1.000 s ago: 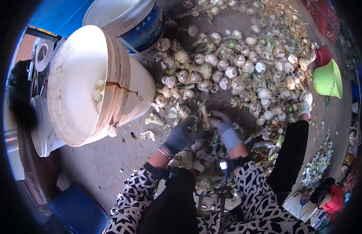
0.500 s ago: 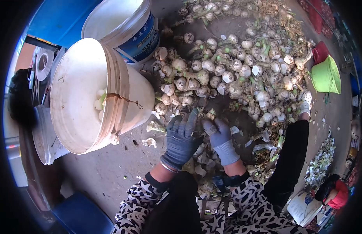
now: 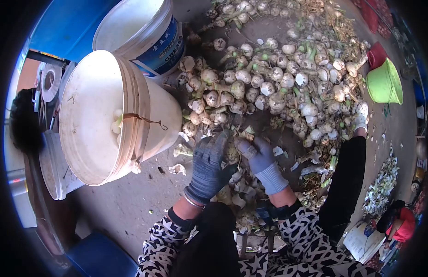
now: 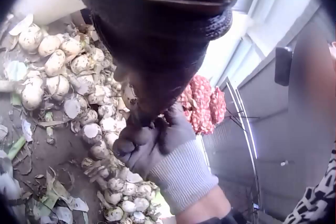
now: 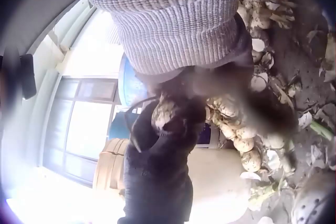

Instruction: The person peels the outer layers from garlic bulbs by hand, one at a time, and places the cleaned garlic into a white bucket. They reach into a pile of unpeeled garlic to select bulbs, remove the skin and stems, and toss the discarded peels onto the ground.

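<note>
In the head view my left hand (image 3: 208, 161), in a dark grey glove, grips a garlic bulb (image 3: 232, 153) low over the floor. That bulb (image 5: 164, 115) shows dirty and brownish within the left hand's curled fingers (image 5: 157, 142) in the right wrist view. My right hand (image 3: 261, 159), in a paler glove with a ribbed cuff, meets it from the right, thumb and fingers pinching at the bulb. Curled right fingers (image 4: 137, 142) show close beside it in the left wrist view. Loose peelings (image 3: 239, 189) lie below both hands.
A heap of garlic bulbs (image 3: 287, 83) with stalks spreads ahead. A large white bucket (image 3: 158, 120) lies tipped at the left, pale pieces inside; a blue-labelled bucket (image 3: 163, 51) is behind it. A green bucket (image 3: 384, 83) is at the right. Another person (image 3: 401, 226) sits at the lower right.
The left hand was blurred and farther forward beside the heap; it has come back slightly, with its fingers now bent round the bulb. The right hand has moved in close to it.
</note>
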Demonstrator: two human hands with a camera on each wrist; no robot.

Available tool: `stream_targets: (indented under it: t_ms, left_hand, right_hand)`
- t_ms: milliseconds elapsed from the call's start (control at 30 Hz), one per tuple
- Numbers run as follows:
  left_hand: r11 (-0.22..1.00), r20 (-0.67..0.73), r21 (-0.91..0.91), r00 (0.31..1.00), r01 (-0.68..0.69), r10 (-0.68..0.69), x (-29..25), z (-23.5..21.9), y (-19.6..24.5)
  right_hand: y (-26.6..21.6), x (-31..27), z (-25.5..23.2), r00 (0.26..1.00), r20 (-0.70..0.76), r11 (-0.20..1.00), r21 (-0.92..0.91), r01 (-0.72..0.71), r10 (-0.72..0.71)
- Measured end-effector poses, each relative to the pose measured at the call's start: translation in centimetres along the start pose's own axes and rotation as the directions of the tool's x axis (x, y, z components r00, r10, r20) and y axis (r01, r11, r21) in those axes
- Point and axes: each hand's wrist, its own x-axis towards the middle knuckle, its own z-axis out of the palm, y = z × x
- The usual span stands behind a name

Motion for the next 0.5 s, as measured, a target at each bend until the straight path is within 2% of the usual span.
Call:
stream_targets:
  t_ms: [33,67,100,167,200,233,267,300,367,400,433,467,500]
  left_hand:
    - [1.000,0.005,0.002,1.000,0.004,-0.004,-0.1,-0.2,0.1]
    - [1.000,0.002,-0.012,1.000,0.009,-0.009,0.2,-0.7,0.3]
    - [1.000,-0.004,-0.027,1.000,0.013,-0.013,0.5,-0.9,0.4]
    - [0.997,-0.027,-0.069,0.999,-0.035,0.034,0.7,-0.8,0.0]
    - [0.888,0.042,-0.437,0.990,0.143,-0.138,0.7,-0.5,-0.2]
    - [0.622,0.167,-0.723,0.949,0.301,-0.266,0.8,-0.3,-0.5]
    - [0.619,0.154,-0.751,0.973,0.230,-0.174,1.1,-0.5,-1.1]
    - [0.618,0.152,-0.752,0.972,0.230,-0.177,1.0,-0.6,-0.9]
    - [0.288,0.277,-0.889,0.918,0.357,-0.283,0.9,-1.1,-0.4]
    - [0.548,0.227,-0.760,0.933,0.350,-0.280,0.5,-0.5,-0.8]
    - [0.548,0.228,-0.760,0.933,0.350,-0.280,0.5,-0.5,-0.6]
    - [0.853,0.059,-0.493,0.985,0.171,-0.164,0.8,-0.8,0.0]
    - [0.993,-0.052,-0.119,0.998,-0.023,0.016,0.9,-0.9,0.4]
  right_hand:
    - [-0.3,-0.2,0.2,1.000,-0.010,0.999,0.038,-0.008,0.008]
    - [-0.4,-0.4,0.2,0.999,-0.012,0.998,-0.045,0.052,-0.052]
    - [-0.9,-0.5,-0.1,0.999,-0.010,0.998,-0.043,0.050,-0.051]
    - [-1.8,-0.6,-1.1,0.983,0.091,0.919,-0.351,0.182,-0.160]
    - [-1.8,-0.4,-1.5,0.983,0.090,0.919,-0.352,0.180,-0.158]
    - [-1.7,-0.1,-1.9,0.948,0.133,0.862,-0.393,0.318,-0.289]
    - [-1.6,0.2,-2.1,0.893,0.184,0.785,-0.427,0.449,-0.410]
    - [-1.4,0.3,-2.2,0.893,0.187,0.784,-0.427,0.450,-0.410]
    - [-1.3,0.4,-2.2,0.919,0.186,0.909,-0.176,0.379,-0.347]
    - [-1.5,0.5,-2.2,0.919,0.188,0.909,-0.175,0.378,-0.346]
    - [-1.9,0.6,-2.2,0.961,0.202,0.956,-0.186,0.227,-0.189]
    - [-2.3,0.5,-2.1,0.977,0.214,0.977,-0.199,0.070,-0.027]
    - [-2.5,0.3,-1.4,0.977,0.213,0.977,-0.200,0.069,-0.026]
